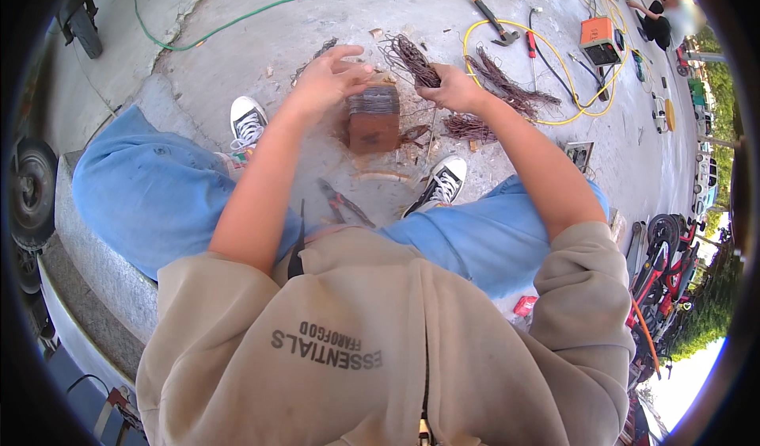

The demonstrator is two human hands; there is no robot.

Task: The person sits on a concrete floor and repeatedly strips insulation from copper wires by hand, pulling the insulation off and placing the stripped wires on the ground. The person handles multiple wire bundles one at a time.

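My right hand (pixel 455 89) is closed around one end of a bundle of thin, dark reddish wires (pixel 410 59), whose loose strands fan out away from me. Fingers apart, my left hand (pixel 328 81) hovers by the upper left of a reddish-brown block (pixel 374 131) with a grey, layered-looking top. I see nothing held in it, though its palm side is partly hidden. The block stands on the ground between my shoes. Another tangle of dark wire (pixel 324 47) lies just beyond my left hand. More wire bundles (pixel 511 85) are heaped to the right of my right hand.
Red-handled pliers (pixel 345 203) lie between my legs. Farther right are a hammer (pixel 496 23), a red-handled screwdriver (pixel 532 46), a looped yellow hose (pixel 467 42) and an orange box-shaped machine (pixel 599 40). A green hose (pixel 277 4) crosses the far ground. Another person (pixel 655 24) crouches far right.
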